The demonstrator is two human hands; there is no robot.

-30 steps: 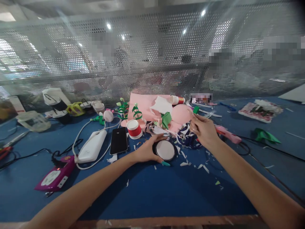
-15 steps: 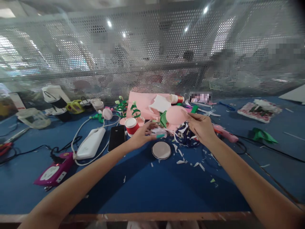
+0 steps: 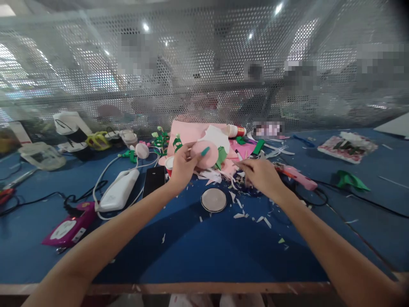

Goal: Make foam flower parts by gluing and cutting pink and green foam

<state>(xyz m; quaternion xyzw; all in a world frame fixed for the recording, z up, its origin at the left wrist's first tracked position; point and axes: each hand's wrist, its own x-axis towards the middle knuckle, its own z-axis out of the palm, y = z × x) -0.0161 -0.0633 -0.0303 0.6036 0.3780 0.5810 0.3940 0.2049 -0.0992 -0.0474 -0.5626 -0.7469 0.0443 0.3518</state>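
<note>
My left hand (image 3: 184, 168) is closed on a round pink disc (image 3: 207, 152), its teal-nailed thumb lying across the front. A green leaf-like piece (image 3: 221, 157) shows at the disc's right edge; I cannot tell if they are joined. My right hand (image 3: 261, 174) is pinched together above a heap of paper scraps (image 3: 234, 181), to the right of the disc. Whatever is between its fingertips is too small to make out. On the table in front of the hands lies a flat whitish round lid-like piece (image 3: 214, 200). Behind the left hand, a red-and-white cup (image 3: 169, 164) is partly hidden.
Left on the blue table (image 3: 204, 251) are a phone (image 3: 154, 181), a white power bank (image 3: 119, 190), cables and a purple power strip (image 3: 70, 226). A pink glue gun (image 3: 300, 177) lies right. Pink sheets (image 3: 183, 127) and stacked paper cups (image 3: 235, 131) are behind, before a perforated metal screen (image 3: 204, 64).
The pink disc has passed from my right hand to my left and moved leftward. My right hand has dropped slightly toward the scraps. The left hand, formerly loose, now grips the disc.
</note>
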